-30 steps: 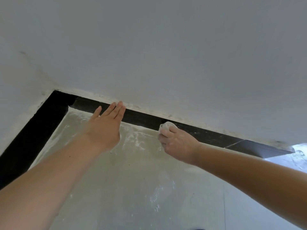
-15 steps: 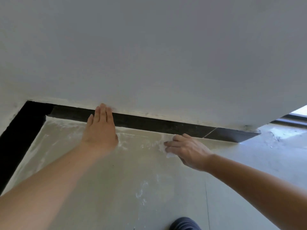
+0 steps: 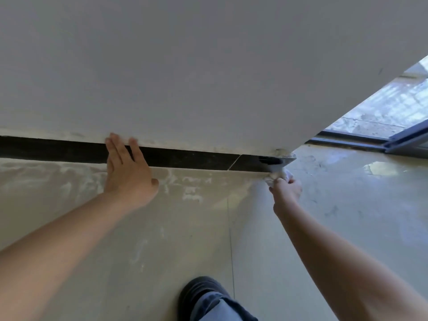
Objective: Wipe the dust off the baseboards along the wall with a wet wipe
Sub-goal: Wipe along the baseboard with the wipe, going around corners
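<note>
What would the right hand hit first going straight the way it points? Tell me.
Probably the baseboard, at its end by the wall corner: the right hand grips the wet wipe, seemingly touching it; depth is unclear.

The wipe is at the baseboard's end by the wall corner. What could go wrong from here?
1. The wet wipe, bunched in the right hand, sits low at the foot of the baseboard and may drag white residue from the floor onto the black face.
2. The left hand lies flat across the baseboard and may leave marks there.
3. Rough plaster at the wall corner might snag the wipe.
</note>
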A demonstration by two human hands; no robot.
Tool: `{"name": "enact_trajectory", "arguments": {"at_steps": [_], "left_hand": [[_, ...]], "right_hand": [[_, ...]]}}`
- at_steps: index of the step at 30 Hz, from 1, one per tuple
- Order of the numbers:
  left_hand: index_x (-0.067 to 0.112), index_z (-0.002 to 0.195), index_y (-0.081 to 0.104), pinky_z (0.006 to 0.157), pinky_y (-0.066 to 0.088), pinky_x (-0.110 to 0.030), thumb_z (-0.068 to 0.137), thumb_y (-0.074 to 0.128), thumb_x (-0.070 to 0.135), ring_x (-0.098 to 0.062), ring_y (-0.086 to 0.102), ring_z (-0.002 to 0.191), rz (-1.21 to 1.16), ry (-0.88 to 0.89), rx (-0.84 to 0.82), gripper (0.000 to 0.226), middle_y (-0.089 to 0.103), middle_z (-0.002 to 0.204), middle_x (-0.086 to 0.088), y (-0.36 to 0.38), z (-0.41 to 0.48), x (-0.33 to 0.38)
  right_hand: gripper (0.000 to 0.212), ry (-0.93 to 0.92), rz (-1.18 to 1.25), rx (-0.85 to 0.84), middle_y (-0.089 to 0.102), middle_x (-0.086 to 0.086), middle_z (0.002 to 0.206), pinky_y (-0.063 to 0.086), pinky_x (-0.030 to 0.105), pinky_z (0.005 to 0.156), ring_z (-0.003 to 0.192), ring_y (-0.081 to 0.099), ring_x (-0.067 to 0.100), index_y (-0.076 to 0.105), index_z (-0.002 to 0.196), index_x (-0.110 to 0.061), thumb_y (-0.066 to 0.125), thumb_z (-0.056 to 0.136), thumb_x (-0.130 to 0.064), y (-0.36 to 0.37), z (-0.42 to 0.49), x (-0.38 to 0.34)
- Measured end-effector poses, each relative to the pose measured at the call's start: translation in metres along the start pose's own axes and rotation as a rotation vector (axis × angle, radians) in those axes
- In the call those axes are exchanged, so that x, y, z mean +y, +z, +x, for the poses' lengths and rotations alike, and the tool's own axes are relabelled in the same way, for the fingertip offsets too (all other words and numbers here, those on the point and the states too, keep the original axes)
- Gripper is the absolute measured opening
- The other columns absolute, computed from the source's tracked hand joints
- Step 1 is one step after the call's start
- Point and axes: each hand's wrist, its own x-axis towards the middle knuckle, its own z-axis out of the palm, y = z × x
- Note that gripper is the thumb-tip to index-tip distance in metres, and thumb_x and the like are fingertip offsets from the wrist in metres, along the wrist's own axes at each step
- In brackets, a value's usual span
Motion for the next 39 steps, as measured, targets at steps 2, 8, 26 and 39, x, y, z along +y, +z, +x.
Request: {"name": "enact_trajectory", "arguments": {"at_steps": [2,8,26,39], "left_hand": [[-0.001,0.143,-0.022,0.116,-0.002,-0.047,0.092,0.048,0.034,-0.044,-0.026,0.137,-0.009,-0.011,-0.011,0.094,-0.030,0.145,-0.033,0.000,0.001,0.000],[0.002,0.143,-0.024,0.116,-0.007,-0.046,0.092,0.048,0.040,-0.042,-0.028,0.136,0.016,-0.036,-0.061,0.096,-0.033,0.144,-0.031,-0.004,0.004,-0.002],[0.005,0.144,-0.025,0.116,-0.007,-0.045,0.092,0.048,0.041,-0.041,-0.028,0.137,0.026,-0.018,-0.072,0.097,-0.034,0.145,-0.029,-0.008,0.000,-0.003],[0.007,0.145,-0.024,0.117,-0.006,-0.046,0.091,0.048,0.045,-0.038,-0.028,0.138,0.044,-0.004,-0.082,0.098,-0.035,0.146,-0.026,-0.009,-0.001,-0.008]], "right_hand": [[0.034,0.032,0.070,0.044,0.059,0.014,0.108,0.053,0.037,0.085,0.095,0.062,0.031,0.050,0.118,-0.008,0.051,0.084,-0.007,0.003,0.012,-0.010],[0.019,0.041,0.137,0.128,0.056,0.012,0.093,0.039,0.026,0.074,0.084,0.053,0.027,0.057,0.104,-0.009,0.055,0.085,-0.011,0.042,-0.012,-0.020],[0.013,0.046,0.133,0.084,0.058,0.007,0.078,0.052,0.035,0.072,0.076,0.056,0.023,0.053,0.079,-0.013,0.064,0.077,-0.007,0.000,0.003,-0.010],[0.005,-0.100,0.225,-0.098,0.056,-0.003,0.065,0.039,0.010,0.047,0.052,0.049,0.003,0.060,0.084,-0.008,0.063,0.082,-0.004,0.095,-0.103,-0.016]]}}
